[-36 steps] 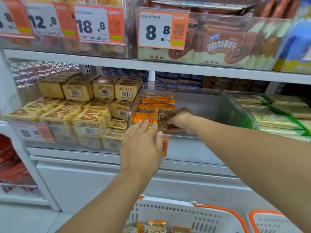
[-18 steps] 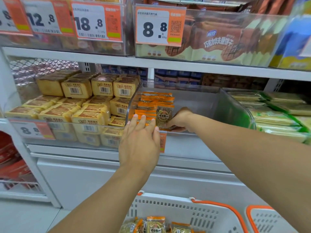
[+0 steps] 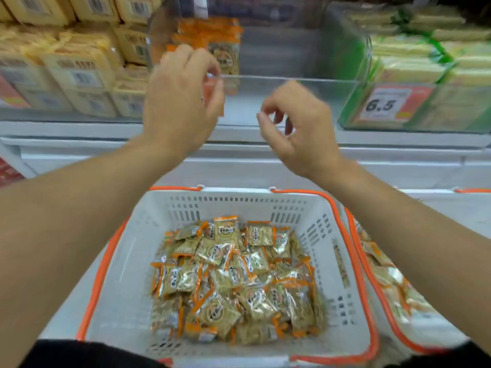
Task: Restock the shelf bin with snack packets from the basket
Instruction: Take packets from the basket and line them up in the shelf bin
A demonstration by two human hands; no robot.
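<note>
A white basket with orange handles stands below me, holding several gold and orange snack packets. Above it on the shelf sits a clear plastic bin with a small stack of the same packets in its left half. My left hand hovers in front of the bin's front wall, fingers loosely curled, holding nothing. My right hand hangs a little lower and to the right, fingers loosely curled and empty. Both hands are outside the bin and above the basket.
Yellow wrapped cakes fill the bin to the left. Green-edged packs lie in the bin to the right, behind a 6.5 price tag. A second basket with more packets stands at the right.
My right hand has come out of the bin, leaving its packet there. Both hands have drawn back from the shelf. My view has tipped down onto the basket.
</note>
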